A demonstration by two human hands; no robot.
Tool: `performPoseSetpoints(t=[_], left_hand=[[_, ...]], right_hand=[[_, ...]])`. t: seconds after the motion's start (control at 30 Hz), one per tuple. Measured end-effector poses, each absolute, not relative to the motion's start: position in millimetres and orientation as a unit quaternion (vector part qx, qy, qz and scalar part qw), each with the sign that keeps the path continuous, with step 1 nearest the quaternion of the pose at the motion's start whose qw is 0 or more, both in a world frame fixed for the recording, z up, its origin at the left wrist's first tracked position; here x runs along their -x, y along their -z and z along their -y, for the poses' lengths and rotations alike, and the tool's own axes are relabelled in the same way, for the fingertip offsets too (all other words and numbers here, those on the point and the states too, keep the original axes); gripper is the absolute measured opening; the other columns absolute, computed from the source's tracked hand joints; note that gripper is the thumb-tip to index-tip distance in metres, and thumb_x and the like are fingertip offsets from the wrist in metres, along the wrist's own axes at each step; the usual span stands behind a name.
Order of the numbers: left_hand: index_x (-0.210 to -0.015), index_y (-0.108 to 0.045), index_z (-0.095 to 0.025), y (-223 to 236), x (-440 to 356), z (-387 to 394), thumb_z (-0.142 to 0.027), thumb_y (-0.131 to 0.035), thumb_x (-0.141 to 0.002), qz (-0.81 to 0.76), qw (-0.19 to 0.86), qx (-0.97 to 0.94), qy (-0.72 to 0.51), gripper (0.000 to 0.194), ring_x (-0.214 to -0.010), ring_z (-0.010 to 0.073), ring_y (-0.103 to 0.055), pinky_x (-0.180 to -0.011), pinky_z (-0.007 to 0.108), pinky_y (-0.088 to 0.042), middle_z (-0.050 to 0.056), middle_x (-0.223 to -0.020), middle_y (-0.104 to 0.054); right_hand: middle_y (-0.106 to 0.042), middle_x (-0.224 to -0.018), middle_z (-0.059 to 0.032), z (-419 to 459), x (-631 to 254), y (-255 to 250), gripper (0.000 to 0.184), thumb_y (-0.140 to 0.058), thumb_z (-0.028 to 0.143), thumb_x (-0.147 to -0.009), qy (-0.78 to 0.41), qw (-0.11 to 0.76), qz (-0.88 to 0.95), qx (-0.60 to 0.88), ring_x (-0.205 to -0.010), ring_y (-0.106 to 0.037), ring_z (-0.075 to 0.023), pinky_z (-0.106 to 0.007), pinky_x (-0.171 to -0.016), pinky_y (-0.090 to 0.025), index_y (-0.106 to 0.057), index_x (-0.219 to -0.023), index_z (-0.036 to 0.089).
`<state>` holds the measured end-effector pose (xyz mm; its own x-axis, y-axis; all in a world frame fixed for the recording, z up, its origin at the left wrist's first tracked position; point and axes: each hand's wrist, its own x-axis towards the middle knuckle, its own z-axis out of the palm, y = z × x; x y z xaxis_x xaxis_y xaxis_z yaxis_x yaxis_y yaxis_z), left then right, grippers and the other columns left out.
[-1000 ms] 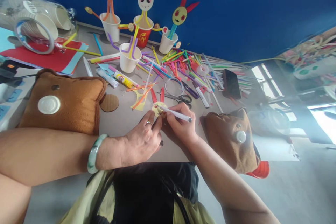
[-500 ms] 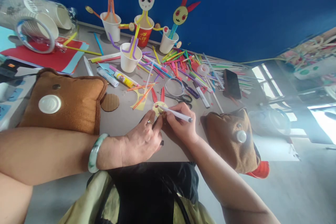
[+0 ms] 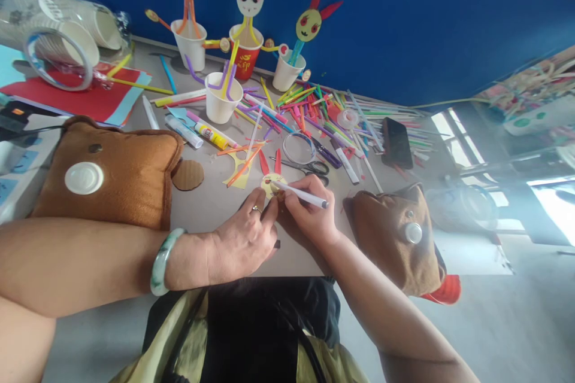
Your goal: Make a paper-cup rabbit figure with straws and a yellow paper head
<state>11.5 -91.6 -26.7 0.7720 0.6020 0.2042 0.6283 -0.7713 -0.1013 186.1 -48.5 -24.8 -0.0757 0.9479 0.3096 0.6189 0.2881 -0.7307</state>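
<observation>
My right hand grips a white marker pen, its tip on a small yellow paper disc with two red ears. My left hand, with a ring and a green bangle on the wrist, rests on the grey table. Its fingertips pinch and press the near edge of the disc. Scissors and a clear tape ring lie just beyond the disc.
Three paper-cup rabbit figures stand at the back by the blue wall. A white cup with straws, a glue stick, several coloured straws, a black phone, two brown plush cushions and bagged cups surround the spot.
</observation>
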Motion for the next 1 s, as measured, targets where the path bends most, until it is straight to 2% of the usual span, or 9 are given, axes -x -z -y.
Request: performPoseSetpoints(t=[0.17, 0.33, 0.53, 1.0], left_hand=[[-0.103, -0.075, -0.007, 25.4, -11.6, 91.5, -0.05, -0.056, -0.091, 0.33, 0.077, 0.938, 0.071, 0.048, -0.124, 0.0416, -0.055, -0.11, 0.057, -0.032, 0.028, -0.132, -0.06], [-0.097, -0.077, -0.008, 23.0, -11.8, 91.5, -0.051, -0.057, -0.09, 0.33, 0.091, 0.937, 0.067, 0.048, -0.123, 0.0441, -0.056, -0.108, 0.058, -0.033, 0.028, -0.132, -0.061], [-0.101, -0.077, -0.009, 19.4, -11.6, 91.5, -0.05, -0.059, -0.09, 0.334, 0.071, 0.938, 0.062, 0.046, -0.124, 0.0421, -0.055, -0.11, 0.056, -0.032, 0.026, -0.133, -0.06], [-0.106, -0.076, -0.008, 24.4, -11.2, 92.1, -0.052, -0.055, -0.091, 0.328, 0.106, 0.936, 0.071, 0.051, -0.121, 0.0424, -0.058, -0.108, 0.057, -0.035, 0.028, -0.131, -0.061]], right_hand=[[-0.066, -0.061, 0.0034, 48.9, -186.3, 25.5, 0.006, -0.062, 0.027, -0.079, -0.211, 0.386, 0.698, 0.566, -0.051, -0.058, -0.0125, -0.024, -0.052, -0.046, -0.061, -0.076, 0.022], [-0.066, -0.06, 0.0039, 48.9, -186.4, 26.5, 0.006, -0.063, 0.026, -0.078, -0.21, 0.39, 0.697, 0.564, -0.05, -0.058, -0.0122, -0.024, -0.05, -0.045, -0.06, -0.075, 0.022], [-0.066, -0.058, 0.0042, 50.3, -185.2, 23.5, 0.006, -0.062, 0.026, -0.078, -0.219, 0.381, 0.693, 0.571, -0.049, -0.057, -0.0122, -0.024, -0.051, -0.045, -0.06, -0.074, 0.022], [-0.064, -0.058, 0.0034, 49.7, -184.1, 21.0, 0.006, -0.062, 0.026, -0.078, -0.208, 0.384, 0.696, 0.57, -0.048, -0.056, -0.0121, -0.024, -0.049, -0.044, -0.06, -0.073, 0.022]])
